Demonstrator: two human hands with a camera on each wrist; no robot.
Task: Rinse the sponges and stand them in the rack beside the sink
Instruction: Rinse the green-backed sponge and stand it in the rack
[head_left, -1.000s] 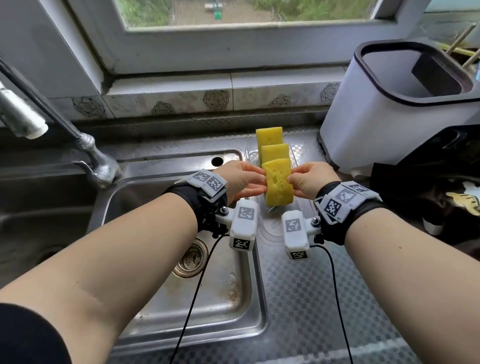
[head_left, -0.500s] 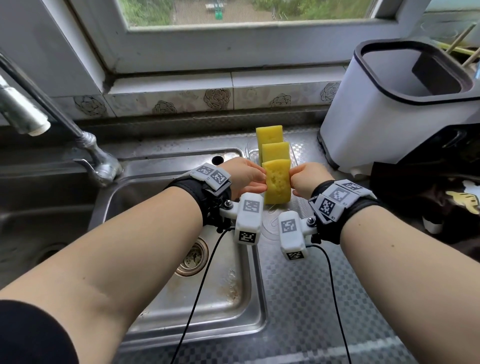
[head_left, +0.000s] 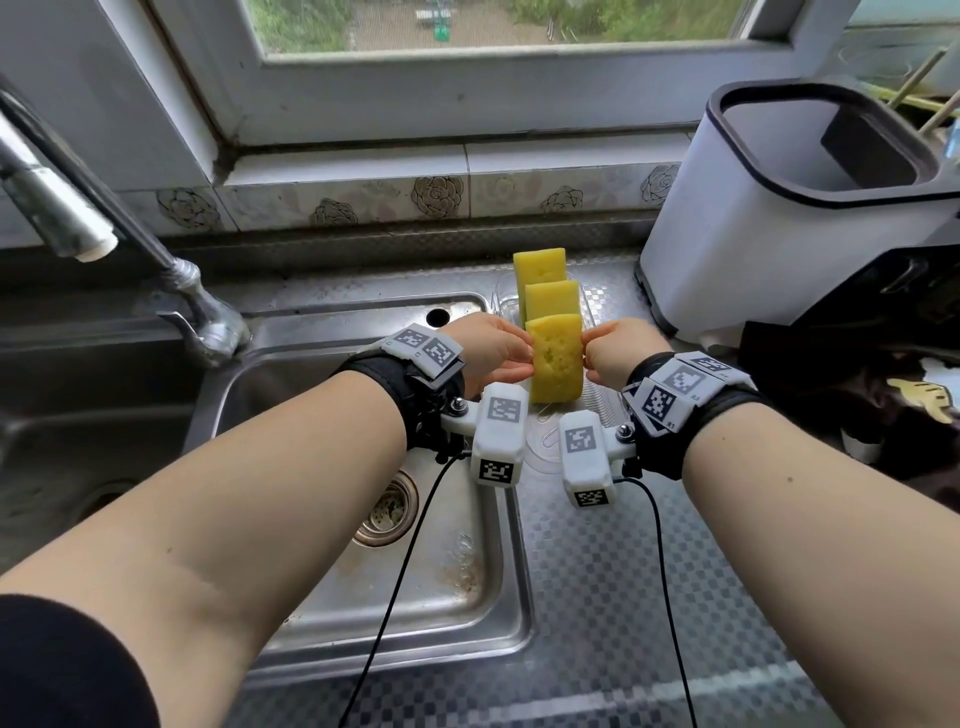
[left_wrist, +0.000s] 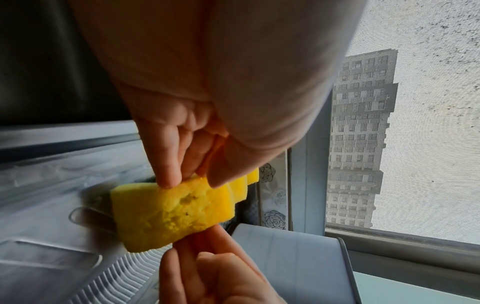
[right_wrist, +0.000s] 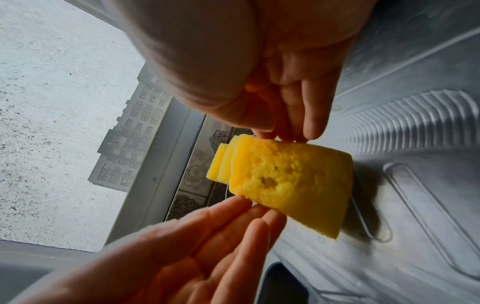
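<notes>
Three yellow sponges stand on edge in a row in the clear plastic rack (head_left: 597, 415) on the counter right of the sink. The nearest sponge (head_left: 555, 358) (left_wrist: 171, 214) (right_wrist: 291, 181), pitted on its face, is held from both sides. My left hand (head_left: 522, 358) (left_wrist: 193, 182) pinches its left edge between thumb and fingers. My right hand (head_left: 589, 353) (right_wrist: 283, 134) pinches its right edge. Behind it stand the middle sponge (head_left: 551, 299) and the far sponge (head_left: 539, 266), untouched. The nearest sponge's lower end sits at the rack's ribbed floor.
The steel sink (head_left: 441, 571) with its drain (head_left: 387, 512) lies to the left, the faucet (head_left: 62, 213) over its far left. A tall white bin with a black rim (head_left: 769, 218) stands close right of the rack. The tiled window sill (head_left: 467, 182) runs behind.
Both hands have eased the nearest sponge slightly away from me, toward the other two, and the right fingers have curled tighter. Both grips stay on it.
</notes>
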